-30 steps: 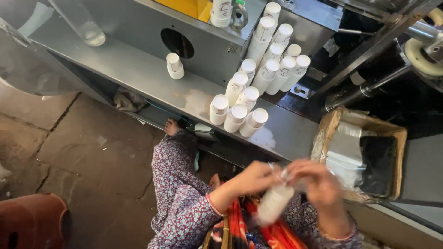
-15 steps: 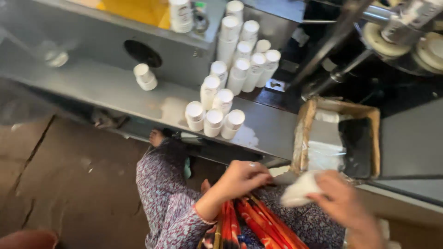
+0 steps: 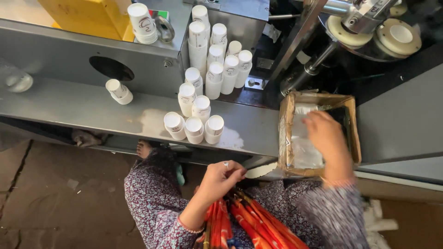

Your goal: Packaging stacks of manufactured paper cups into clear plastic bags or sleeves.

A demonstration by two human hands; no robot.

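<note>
My right hand [image 3: 327, 138] reaches down into an open cardboard box [image 3: 284, 133] holding clear plastic and white sheets [image 3: 304, 152]. Its fingers point into the box and are blurred, so what they hold is hidden. My left hand [image 3: 221, 177], wearing a ring, is curled shut near the front edge of the grey metal shelf [image 3: 69, 108], above a red and orange striped cloth [image 3: 244, 221] on my lap. Nothing shows in it. Several stacks of white paper cups [image 3: 194, 127] lie on the shelf ahead of my left hand.
A short cup stack [image 3: 119, 91] lies alone at the left of the shelf. Behind stand a grey housing with a round hole [image 3: 110, 69], a yellow box [image 3: 87, 18] and machine rollers [image 3: 369, 23]. Concrete floor [image 3: 55, 193] lies lower left.
Both hands held a white bundle a second ago. My right hand has carried it right, into the cardboard box. My left hand has let go and stayed near the shelf edge.
</note>
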